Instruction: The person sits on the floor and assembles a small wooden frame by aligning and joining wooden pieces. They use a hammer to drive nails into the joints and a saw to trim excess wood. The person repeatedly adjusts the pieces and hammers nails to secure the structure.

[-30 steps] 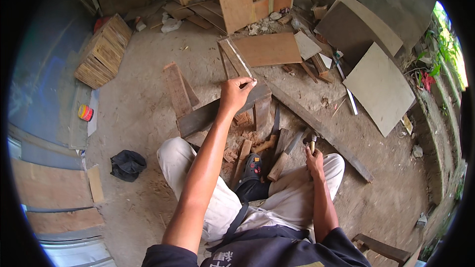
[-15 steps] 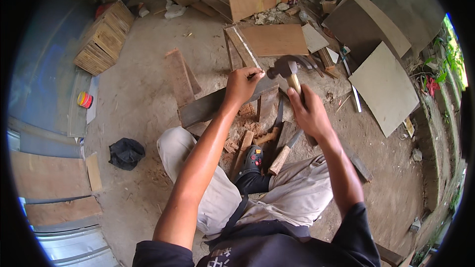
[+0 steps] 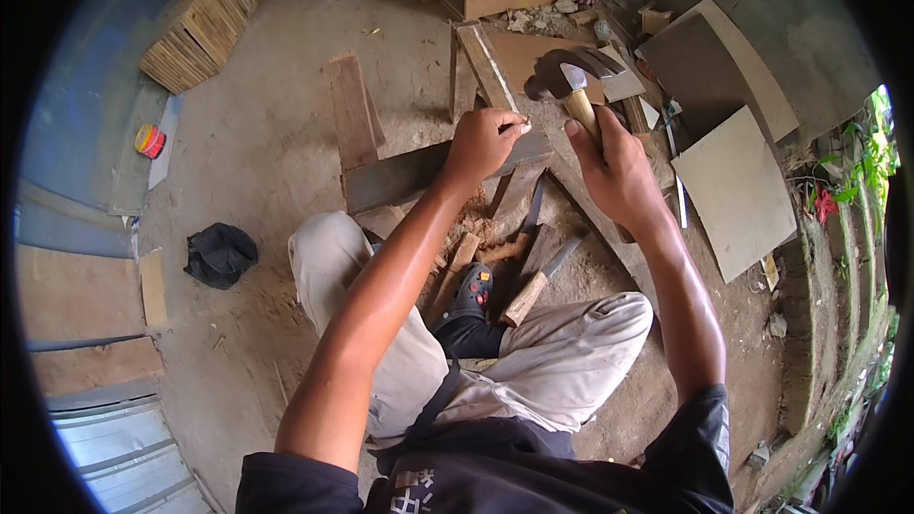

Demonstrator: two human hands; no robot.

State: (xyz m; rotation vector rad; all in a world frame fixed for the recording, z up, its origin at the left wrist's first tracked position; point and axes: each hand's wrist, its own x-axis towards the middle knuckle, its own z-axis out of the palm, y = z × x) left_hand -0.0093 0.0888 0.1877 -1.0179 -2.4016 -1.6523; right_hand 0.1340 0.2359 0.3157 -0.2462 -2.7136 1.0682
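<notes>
My right hand (image 3: 617, 160) grips a claw hammer (image 3: 574, 82) by its wooden handle. The hammer's dark metal head is raised above and to the right of my left fingertips, apart from them. My left hand (image 3: 486, 141) is closed in a pinch over the dark wooden beam (image 3: 400, 177); a tiny pale spot shows at the fingertips, too small to name. Just beyond that hand, a narrow wooden board (image 3: 488, 67) with a white strip along it runs away from the beam. Where the board meets the beam is partly covered by my left hand.
Near my shoe (image 3: 469, 297) lie a wooden-handled blade (image 3: 539, 284), wood offcuts and shavings. A plank (image 3: 352, 114) stands left of the beam. Pale sheets (image 3: 738, 192) lie at right, a black bag (image 3: 221, 255) at left, and a slatted wooden stack (image 3: 205, 24) at far left.
The hammer has risen away from my left hand. My left hand keeps its pinch at the same place by the beam. The whole view has shifted slightly.
</notes>
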